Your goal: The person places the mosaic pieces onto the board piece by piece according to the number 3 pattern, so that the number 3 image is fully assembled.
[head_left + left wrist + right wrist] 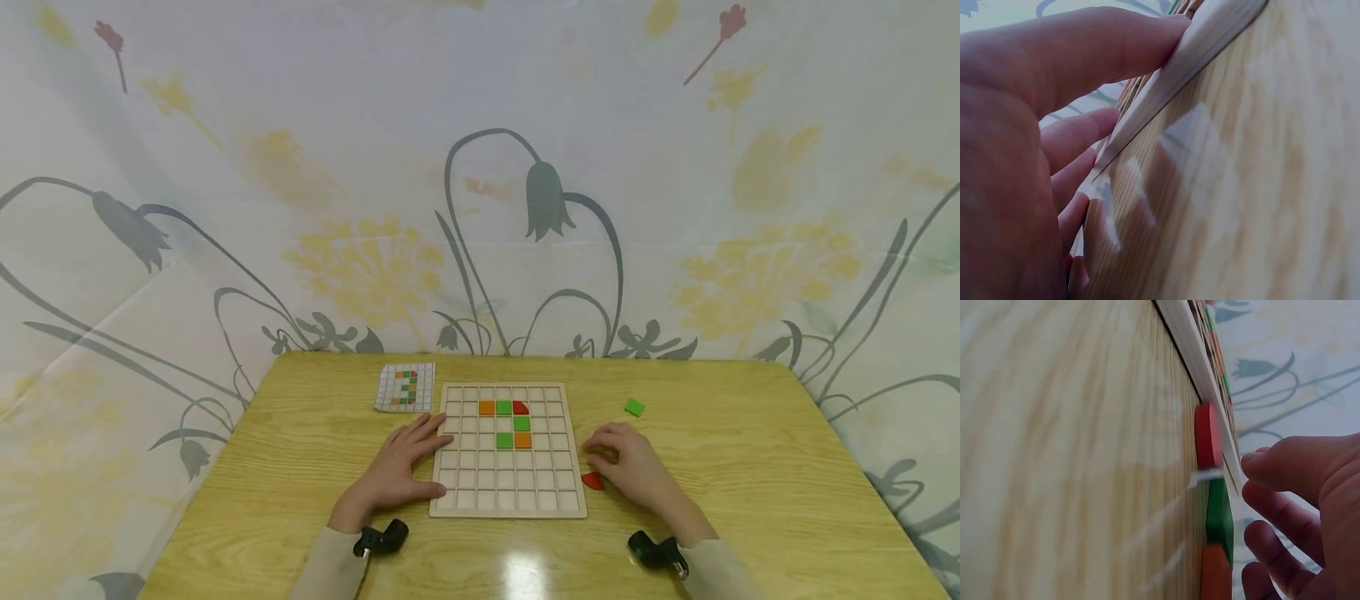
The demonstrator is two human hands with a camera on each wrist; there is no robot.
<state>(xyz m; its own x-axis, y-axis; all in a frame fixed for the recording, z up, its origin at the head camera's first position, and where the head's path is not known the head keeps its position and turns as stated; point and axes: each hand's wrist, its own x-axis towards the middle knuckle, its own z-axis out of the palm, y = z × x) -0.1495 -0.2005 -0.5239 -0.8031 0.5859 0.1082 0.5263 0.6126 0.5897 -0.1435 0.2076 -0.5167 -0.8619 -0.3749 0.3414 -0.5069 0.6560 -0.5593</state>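
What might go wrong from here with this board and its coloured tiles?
The left hand touches the board; a push might shift it. Its fingers are also near the patterned card and could nudge that. The right hand is close to a loose red piece and might knock it away.

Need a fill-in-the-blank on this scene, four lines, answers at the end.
1. The left hand touches the ____ edge of the grid board.
2. The coloured pieces set in the board number ____.
3. In the head view, the loose rounded piece beside the right hand is ____.
4. In the head view, the loose square piece beyond that hand is ____.

Missing words: left; six; red; green.
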